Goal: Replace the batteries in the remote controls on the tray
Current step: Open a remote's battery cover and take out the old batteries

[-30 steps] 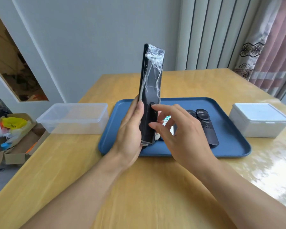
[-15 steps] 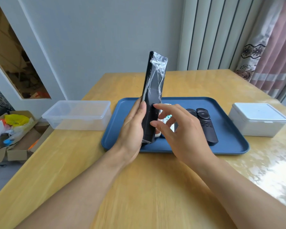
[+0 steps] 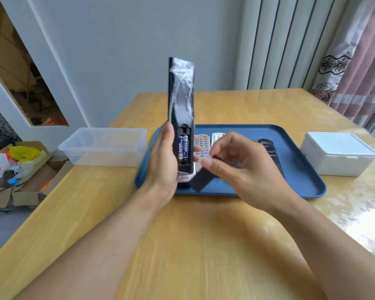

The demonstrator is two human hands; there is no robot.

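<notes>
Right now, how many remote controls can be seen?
4: a black remote upright in the left hand; a grey remote, white remote and dark remote on the tray. The hands may hide more.

The setting is a domestic room. Indicators: a wooden dining-style table [image 3: 204,234], patterned floor-length curtains [image 3: 353,59] at the right, a plain painted wall [image 3: 121,40], and a cardboard box [image 3: 20,169] of household clutter on the floor at the left.
</notes>
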